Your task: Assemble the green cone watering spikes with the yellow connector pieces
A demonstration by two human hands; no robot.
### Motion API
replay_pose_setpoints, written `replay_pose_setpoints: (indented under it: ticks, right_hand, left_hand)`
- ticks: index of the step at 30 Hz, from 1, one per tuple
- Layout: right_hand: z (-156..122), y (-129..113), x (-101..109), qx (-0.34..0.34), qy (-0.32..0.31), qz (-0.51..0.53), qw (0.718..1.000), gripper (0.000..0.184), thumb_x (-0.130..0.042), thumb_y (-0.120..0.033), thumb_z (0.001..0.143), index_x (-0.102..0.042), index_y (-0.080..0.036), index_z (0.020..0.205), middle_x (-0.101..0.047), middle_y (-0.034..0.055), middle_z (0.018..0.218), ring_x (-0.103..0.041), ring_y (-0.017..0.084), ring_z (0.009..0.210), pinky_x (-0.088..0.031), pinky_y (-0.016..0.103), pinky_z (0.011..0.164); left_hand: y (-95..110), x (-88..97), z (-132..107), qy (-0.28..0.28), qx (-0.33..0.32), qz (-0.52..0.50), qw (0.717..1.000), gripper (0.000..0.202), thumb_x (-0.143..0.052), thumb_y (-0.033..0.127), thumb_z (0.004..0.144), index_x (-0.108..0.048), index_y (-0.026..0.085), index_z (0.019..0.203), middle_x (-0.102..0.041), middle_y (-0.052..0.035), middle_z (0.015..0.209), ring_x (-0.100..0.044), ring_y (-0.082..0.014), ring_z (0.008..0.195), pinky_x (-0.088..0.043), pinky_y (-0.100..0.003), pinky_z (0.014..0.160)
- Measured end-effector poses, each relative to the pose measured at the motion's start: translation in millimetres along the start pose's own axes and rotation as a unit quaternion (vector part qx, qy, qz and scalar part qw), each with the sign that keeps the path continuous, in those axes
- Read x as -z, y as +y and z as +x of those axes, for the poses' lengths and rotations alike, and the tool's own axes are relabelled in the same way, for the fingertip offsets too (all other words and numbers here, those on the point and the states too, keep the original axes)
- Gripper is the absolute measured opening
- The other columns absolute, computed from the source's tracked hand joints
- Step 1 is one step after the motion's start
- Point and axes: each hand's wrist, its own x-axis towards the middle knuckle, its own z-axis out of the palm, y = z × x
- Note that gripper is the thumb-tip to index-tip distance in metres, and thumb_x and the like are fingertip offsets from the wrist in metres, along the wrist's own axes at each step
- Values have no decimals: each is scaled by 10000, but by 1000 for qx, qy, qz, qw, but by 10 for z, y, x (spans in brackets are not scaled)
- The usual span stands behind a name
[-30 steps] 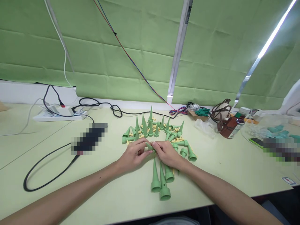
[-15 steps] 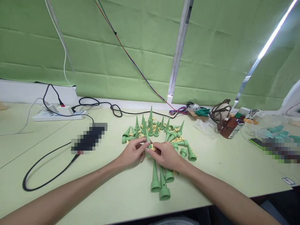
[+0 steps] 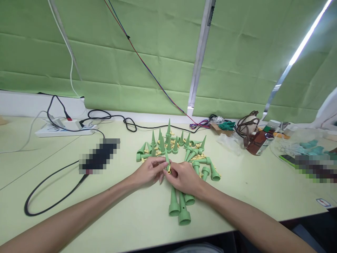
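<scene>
A green plastic watering spike (image 3: 166,158) is held between my two hands, its pointed tip upward. Its small yellow valve (image 3: 169,171) shows its round open end toward me. My left hand (image 3: 151,170) grips the spike from the left, thumb and fingers closed on it. From the right, my right hand (image 3: 184,175) has its thumb and bent fingers closed at the spike's lower part, by the valve; the exact grip is partly hidden. Beneath my right hand, several green spikes (image 3: 184,216) lie with their wide ends toward me.
Beyond my hands stand several upright spikes (image 3: 169,131) among small yellow valves (image 3: 196,158). A power strip (image 3: 65,130) and a blurred dark device (image 3: 100,156) with a looped cable are at left. At right are a brown bottle (image 3: 259,142), a plastic bag (image 3: 229,142) and cables.
The held spike has turned and dropped slightly in my hands. Its yellow valve pointed to the right before and now faces me. The other spikes lie as before.
</scene>
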Motion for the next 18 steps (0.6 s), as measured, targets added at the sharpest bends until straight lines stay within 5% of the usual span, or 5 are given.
replay_pose_setpoints:
  ticks: [18]
  right_hand:
    - [-21,5,10,17,-23,-3,1000,279,-519,-188,858,-352,-192,635,-387,-66,521,-307,66,460,-217,218,509]
  left_hand:
    - [-86,31,22,-13,-5,9,1000,444,-487,509,954,-595,131,749,-571,-15,494,-473,-91,413,-325,-209,411]
